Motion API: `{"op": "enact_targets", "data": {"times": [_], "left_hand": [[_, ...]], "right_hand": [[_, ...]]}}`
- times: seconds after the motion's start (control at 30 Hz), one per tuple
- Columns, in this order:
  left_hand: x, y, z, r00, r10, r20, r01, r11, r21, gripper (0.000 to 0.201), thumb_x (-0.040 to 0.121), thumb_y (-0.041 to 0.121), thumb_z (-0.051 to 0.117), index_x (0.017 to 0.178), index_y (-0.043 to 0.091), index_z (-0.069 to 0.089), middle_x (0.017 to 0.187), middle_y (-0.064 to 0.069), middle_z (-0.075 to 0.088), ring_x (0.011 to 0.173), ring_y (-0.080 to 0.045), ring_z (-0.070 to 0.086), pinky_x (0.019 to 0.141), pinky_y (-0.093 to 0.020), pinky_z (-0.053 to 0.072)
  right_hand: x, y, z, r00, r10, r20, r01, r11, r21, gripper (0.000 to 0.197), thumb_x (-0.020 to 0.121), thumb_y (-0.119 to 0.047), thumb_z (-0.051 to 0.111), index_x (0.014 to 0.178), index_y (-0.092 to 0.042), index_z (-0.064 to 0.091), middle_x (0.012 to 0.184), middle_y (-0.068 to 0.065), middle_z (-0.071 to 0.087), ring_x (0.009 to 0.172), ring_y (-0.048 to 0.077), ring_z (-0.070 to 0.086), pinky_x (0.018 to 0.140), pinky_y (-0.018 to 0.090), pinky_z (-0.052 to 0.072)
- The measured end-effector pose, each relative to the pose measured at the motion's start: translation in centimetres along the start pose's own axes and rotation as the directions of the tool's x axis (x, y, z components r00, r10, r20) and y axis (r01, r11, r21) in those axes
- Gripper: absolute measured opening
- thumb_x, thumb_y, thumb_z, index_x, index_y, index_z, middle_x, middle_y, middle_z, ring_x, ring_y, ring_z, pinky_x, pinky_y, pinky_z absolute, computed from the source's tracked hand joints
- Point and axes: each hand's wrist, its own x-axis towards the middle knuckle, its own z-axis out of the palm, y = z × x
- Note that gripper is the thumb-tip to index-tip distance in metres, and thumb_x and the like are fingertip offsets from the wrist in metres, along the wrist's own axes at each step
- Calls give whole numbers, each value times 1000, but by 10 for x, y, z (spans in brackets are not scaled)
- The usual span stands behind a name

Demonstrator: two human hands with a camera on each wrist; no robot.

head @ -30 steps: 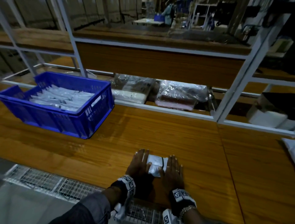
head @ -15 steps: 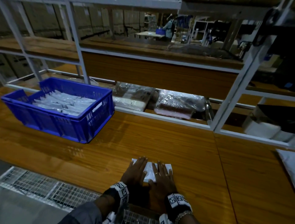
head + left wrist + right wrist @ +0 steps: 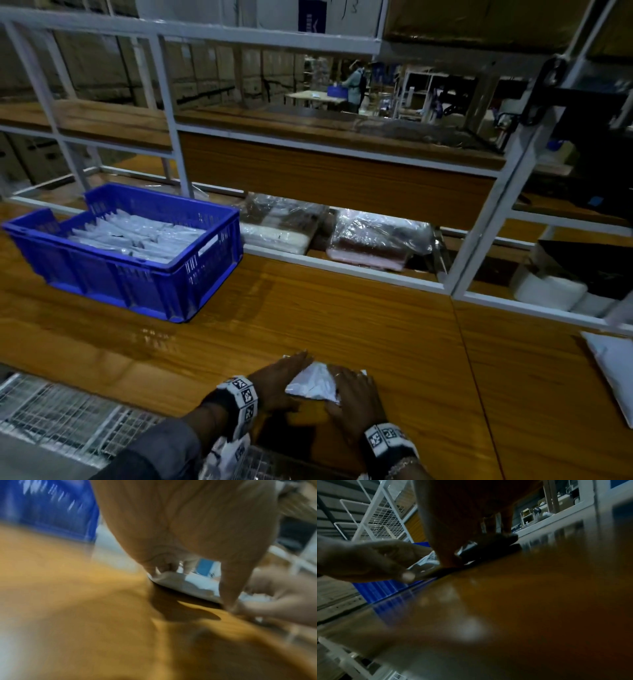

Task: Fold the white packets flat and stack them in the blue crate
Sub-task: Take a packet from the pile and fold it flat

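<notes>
A white packet (image 3: 313, 382) lies on the wooden table near its front edge, its middle bulging and creased. My left hand (image 3: 279, 378) lies on its left part with fingers stretched out. My right hand (image 3: 354, 397) presses its right part the same way. In the left wrist view the left fingers (image 3: 161, 569) rest on the packet (image 3: 197, 582) and the thumb reaches its near edge. The right wrist view shows the right thumb (image 3: 448, 559) down at the packet (image 3: 426, 562). The blue crate (image 3: 113, 284) stands at the far left, with several flat white packets (image 3: 137, 236) stacked inside.
Plastic-wrapped bundles (image 3: 376, 240) lie on the low shelf behind the table, behind a white metal frame (image 3: 479, 233). A wire mesh rack (image 3: 58, 414) sits below the table's front left. A white bag (image 3: 613, 370) lies at the table's right edge.
Both hands have stayed on the packet. The right hand has slid a little to the right, so more of the packet's creased middle shows. The head view has tilted upward.
</notes>
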Motion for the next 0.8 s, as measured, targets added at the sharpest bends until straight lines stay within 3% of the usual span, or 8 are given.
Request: {"op": "enact_targets", "data": {"times": [0.1, 0.17, 0.23, 0.37, 0.47, 0.63, 0.73, 0.8], "left_hand": [[-2, -2, -19, 989, -45, -144, 36, 997, -69, 39, 83, 23, 67, 121, 30, 65, 123, 1, 69, 113, -21, 66, 84, -32, 54], [1, 0, -30, 978, -64, -199, 32, 986, -161, 11, 78, 30, 75, 79, 34, 65, 84, 8, 72, 78, -19, 71, 60, -29, 50], [5, -7, -36, 968, -123, -220, 68, 968, -241, 27, 67, 47, 86, 72, 31, 64, 74, 10, 68, 69, -10, 66, 57, -29, 46], [15, -19, -25, 945, -266, -189, 188, 918, -350, 85, 49, 77, 84, 110, 21, 70, 109, 3, 70, 100, -15, 65, 80, -39, 55], [20, -17, -16, 905, -398, -149, 364, 907, -212, 103, 49, 81, 81, 130, 21, 57, 125, 0, 62, 111, -22, 60, 86, -40, 54], [25, -2, -12, 890, -237, -389, 321, 932, 167, 73, 72, 78, 61, 120, 23, 59, 117, 0, 59, 108, -25, 55, 87, -40, 50], [36, 8, 5, 920, -42, -389, 124, 974, 187, 76, 95, 72, 30, 141, 17, 54, 147, -8, 50, 138, -31, 42, 111, -48, 37], [41, 14, 17, 948, -46, -314, 84, 991, 109, 67, 103, 58, 24, 154, 18, 40, 162, -8, 31, 152, -28, 22, 123, -48, 18]], "right_hand": [[0, 0, -27, 996, 17, -86, -5, 990, 143, 60, 86, -34, 58, 145, -35, 48, 142, -7, 56, 127, 19, 56, 103, 33, 46], [9, 4, -51, 987, 130, -96, -94, 947, 308, 53, 83, -34, 65, 136, -35, 57, 136, -7, 60, 113, 14, 62, 88, 30, 53], [17, 10, -65, 980, 197, -9, -174, 885, 432, 55, 77, -34, 77, 129, -34, 60, 130, -6, 63, 102, 12, 64, 78, 30, 54], [23, 29, -56, 934, 323, 155, -354, 765, 538, 55, 71, -43, 89, 114, -26, 58, 115, -5, 54, 103, 15, 56, 85, 32, 41], [21, 32, -36, 889, 427, 168, -453, 758, 469, 83, 80, -47, 83, 146, -17, 42, 147, 3, 45, 135, 26, 46, 102, 37, 41], [10, 16, -37, 933, 318, -170, -306, 948, 93, 70, 92, -52, 62, 152, -27, 34, 161, 3, 27, 148, 28, 26, 120, 42, 23], [16, -7, -33, 968, 131, -213, -123, 991, 50, 46, 104, -35, 41, 149, -26, 43, 161, 3, 32, 147, 27, 30, 119, 44, 24], [25, -18, -20, 978, 48, -201, -52, 999, -13, 64, 98, -47, 13, 149, -25, 45, 160, 6, 35, 146, 28, 36, 117, 48, 27]]}}
